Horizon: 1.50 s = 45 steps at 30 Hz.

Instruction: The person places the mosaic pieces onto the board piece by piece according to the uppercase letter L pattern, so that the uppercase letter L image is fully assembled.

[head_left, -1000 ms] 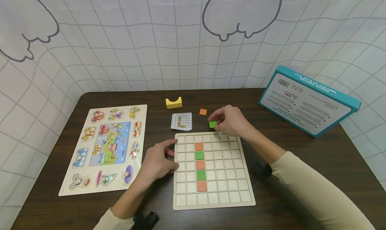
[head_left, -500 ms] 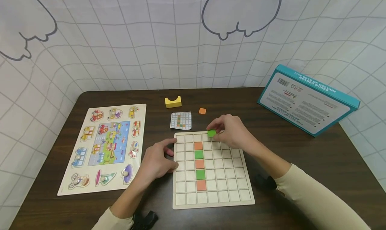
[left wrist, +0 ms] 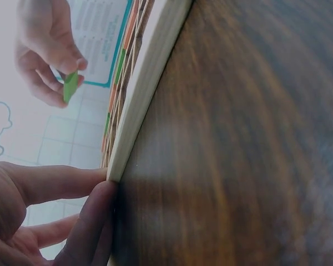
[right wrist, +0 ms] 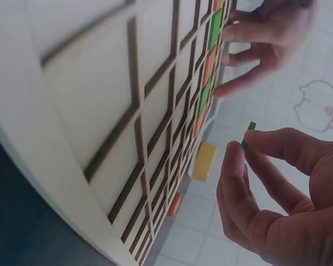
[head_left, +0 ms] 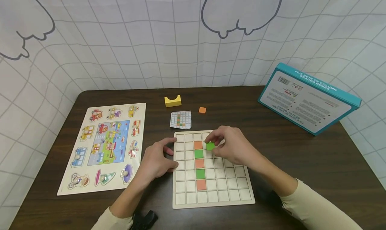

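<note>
A pale wooden grid board (head_left: 229, 198) lies on the dark table, with a column of alternating orange and green tiles (head_left: 200, 164) in it. My right hand (head_left: 232, 148) pinches a green square tile (head_left: 210, 146) just above the board, beside the top orange tile; the same green tile (right wrist: 247, 134) shows between thumb and finger in the right wrist view and again (left wrist: 70, 86) in the left wrist view. My left hand (head_left: 158, 161) presses its fingers (left wrist: 61, 183) against the board's left edge (left wrist: 150, 83).
A loose orange tile (head_left: 202, 110), a small pattern card (head_left: 181, 119) and a yellow arched block (head_left: 173, 101) lie beyond the board. A picture peg puzzle (head_left: 105, 146) sits at left. A teal box (head_left: 307, 97) lies at the right back.
My right hand carried the green tile from the table beyond the board toward me, over the board's upper rows. The left hand stayed on the board's edge.
</note>
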Tool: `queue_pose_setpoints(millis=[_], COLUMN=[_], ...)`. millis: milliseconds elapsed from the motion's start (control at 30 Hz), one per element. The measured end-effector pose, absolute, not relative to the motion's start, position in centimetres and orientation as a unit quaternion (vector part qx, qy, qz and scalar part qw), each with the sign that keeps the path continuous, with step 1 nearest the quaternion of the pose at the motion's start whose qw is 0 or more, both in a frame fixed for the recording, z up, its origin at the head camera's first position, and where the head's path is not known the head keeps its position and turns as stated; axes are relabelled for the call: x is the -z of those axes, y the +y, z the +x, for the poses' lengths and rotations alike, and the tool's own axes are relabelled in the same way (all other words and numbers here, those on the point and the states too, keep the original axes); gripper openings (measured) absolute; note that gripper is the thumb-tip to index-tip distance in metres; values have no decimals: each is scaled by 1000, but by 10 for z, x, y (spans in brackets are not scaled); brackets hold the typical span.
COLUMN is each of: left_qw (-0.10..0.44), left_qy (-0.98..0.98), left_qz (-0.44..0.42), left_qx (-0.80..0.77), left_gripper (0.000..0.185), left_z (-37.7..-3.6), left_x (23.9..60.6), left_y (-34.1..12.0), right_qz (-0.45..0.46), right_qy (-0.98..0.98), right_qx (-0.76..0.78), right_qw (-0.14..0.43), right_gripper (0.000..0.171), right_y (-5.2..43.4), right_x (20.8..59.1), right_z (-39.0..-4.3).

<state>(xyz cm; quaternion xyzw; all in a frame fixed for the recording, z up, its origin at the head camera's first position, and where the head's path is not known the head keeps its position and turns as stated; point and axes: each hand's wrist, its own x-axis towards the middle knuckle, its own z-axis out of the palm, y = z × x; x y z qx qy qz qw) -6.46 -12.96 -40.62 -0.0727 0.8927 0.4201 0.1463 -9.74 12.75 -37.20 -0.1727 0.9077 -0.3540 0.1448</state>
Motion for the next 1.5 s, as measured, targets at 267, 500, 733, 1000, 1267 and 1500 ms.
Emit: queue_pose_setpoints(millis=[267, 500, 733, 1000, 1267, 1500], left_qw=[145, 145, 143, 142, 146, 142], left_qy=[893, 892, 894, 894, 894, 895], left_qz=[-72, -70, -70, -72, -72, -70], left_qx=[-420, -421, -420, -418, -418, -418], left_gripper=[78, 78, 78, 78, 78, 78], left_z=[-65, -65, -65, -66, -66, -65], left_x=[405, 405, 406, 406, 406, 406], left_y=[-130, -130, -131, -130, -129, -130], right_qz=[-180, -196, -219, -237, -256, -276], right_qy=[905, 905, 905, 897, 887, 875], right_qx=[351, 340, 318, 312, 307, 299], right_qw=[158, 164, 180, 202, 232, 262], right_gripper=[30, 28, 28, 28, 30, 29], right_y=[124, 124, 124, 121, 120, 120], right_x=[373, 377, 378, 378, 376, 377], right_z=[-81, -68, -61, -54, -49, -49])
